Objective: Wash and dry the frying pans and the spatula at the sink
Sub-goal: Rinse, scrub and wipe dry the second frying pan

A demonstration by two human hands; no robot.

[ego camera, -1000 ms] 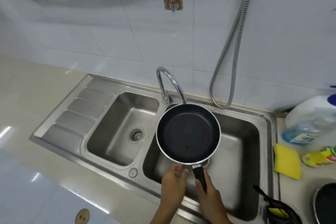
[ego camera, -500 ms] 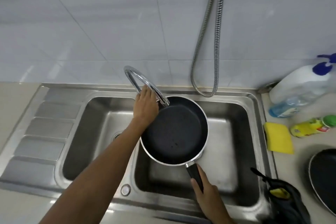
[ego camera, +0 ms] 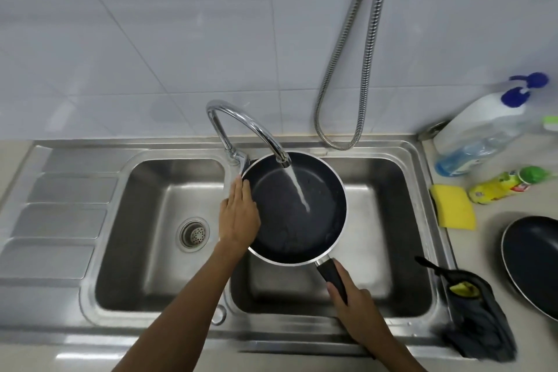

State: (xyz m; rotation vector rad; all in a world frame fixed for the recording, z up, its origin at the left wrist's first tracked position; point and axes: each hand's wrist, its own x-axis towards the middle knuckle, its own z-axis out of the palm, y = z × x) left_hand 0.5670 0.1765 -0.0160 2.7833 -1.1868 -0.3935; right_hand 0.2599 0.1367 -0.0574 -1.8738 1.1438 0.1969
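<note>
A black frying pan with a silver rim hangs over the right basin of the steel sink. Water runs from the curved tap into the pan. My right hand grips the pan's black handle. My left hand lies with straight fingers against the pan's left rim, just below the tap lever. A second black frying pan sits on the counter at the right edge. A black spatula handle sticks out of a dark cloth at the sink's right corner.
A yellow sponge, a small yellow-green bottle and a large clear soap bottle stand on the counter to the right. A metal shower hose hangs on the tiled wall. The left basin has a drain and a ribbed drainboard.
My left hand came down off the tap lever to the pan's left rim. Water now flows into the pan. My right hand still holds the handle.
</note>
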